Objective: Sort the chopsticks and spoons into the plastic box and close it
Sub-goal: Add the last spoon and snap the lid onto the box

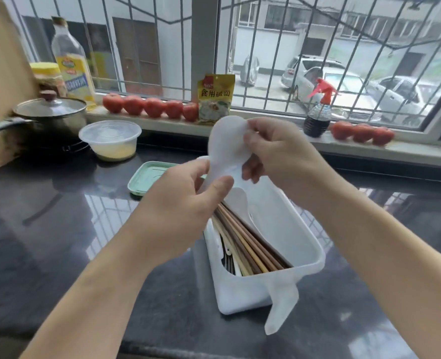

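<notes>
Both hands hold one white rice spoon (226, 149) above the plastic box (279, 257): our left hand (185, 203) pinches its handle, our right hand (276, 151) grips its bowl. Chopsticks (242, 237) and another spoon (242, 203) already lie inside. Next, we judge, it goes in lengthwise; the green lid (144, 177) waits on the worktop (58, 229).

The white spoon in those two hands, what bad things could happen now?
1. Both hands, left hand and right hand, pinch the white spoon in the air above the box; a slip could drop it on the counter.
2. The box sits tilted, so a push might tip out the chopsticks.
3. The green lid lies apart, so the box is still open.
</notes>
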The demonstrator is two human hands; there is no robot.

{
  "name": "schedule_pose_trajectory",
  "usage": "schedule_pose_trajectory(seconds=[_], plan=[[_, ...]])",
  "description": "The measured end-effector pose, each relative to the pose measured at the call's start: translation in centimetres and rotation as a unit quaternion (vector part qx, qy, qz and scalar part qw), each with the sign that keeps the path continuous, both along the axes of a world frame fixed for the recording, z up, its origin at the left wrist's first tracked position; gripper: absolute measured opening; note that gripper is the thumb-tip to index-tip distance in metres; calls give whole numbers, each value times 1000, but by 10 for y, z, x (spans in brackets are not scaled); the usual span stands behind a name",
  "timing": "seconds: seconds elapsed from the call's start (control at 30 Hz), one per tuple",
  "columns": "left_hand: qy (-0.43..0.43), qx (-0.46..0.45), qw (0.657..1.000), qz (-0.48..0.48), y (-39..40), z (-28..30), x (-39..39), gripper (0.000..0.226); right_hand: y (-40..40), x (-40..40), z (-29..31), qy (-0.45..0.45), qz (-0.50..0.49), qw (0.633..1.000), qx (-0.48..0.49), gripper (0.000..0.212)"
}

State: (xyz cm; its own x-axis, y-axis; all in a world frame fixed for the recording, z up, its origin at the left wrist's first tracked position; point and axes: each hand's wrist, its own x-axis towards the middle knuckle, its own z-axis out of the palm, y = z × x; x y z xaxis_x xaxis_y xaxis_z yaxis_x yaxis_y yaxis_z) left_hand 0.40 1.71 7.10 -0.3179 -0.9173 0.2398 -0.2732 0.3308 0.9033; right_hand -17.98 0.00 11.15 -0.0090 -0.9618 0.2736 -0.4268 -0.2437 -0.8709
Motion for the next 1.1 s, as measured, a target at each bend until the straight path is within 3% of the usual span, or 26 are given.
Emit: schedule_pose_trajectory(seconds=[0.07, 0.13, 0.3, 0.4, 0.47, 0.53, 0.67, 0.8, 0.87, 0.93, 1.0, 1.03, 1.1], plan=[[44, 41, 997, -42, 3, 1, -3, 25, -6, -15, 4, -15, -79, 996, -23, 22], [79, 51, 996, -7, 3, 0, -1, 25, -10, -31, 11, -52, -139, 989, -16, 22], [151, 119, 981, 10, 1, -5, 2, 26, -13, -37, 5, -132, -85, 986, 62, 25], [145, 85, 984, 67, -3, -11, 1, 17, -12, -36, -1, -6, -112, 990, -83, 21], [135, 60, 979, 138, -11, -20, 8, 15, -5, -37, -3, 76, -130, 970, -192, 15], [93, 28, 976, 195, -22, -34, 18, 18, 3, -39, -10, 73, -95, 970, -214, 15], [-15, 35, 973, 229, -47, -65, 38, 25, 12, -43, -29, 98, 75, 982, -141, 30], [-53, 71, 968, 234, -68, -93, 49, 25, 27, -33, -34, 177, 161, 971, -22, 24], [-79, 75, 968, 227, -81, -106, 48, 24, 36, -25, -30, 236, 202, 946, 89, 28], [-141, 67, 963, 219, -94, -116, 44, 28, 42, -19, -26, 335, 241, 891, 189, 30], [-240, 39, 945, 218, -113, -126, 41, 39, 44, -17, -21, 436, 241, 837, 227, 31], [-279, 28, 934, 223, -123, -129, 41, 44, 44, -16, -17, 452, 225, 833, 227, 30], [-307, 18, 919, 248, -149, -134, 43, 50, 41, -18, -8, 417, 170, 872, 194, 24]])
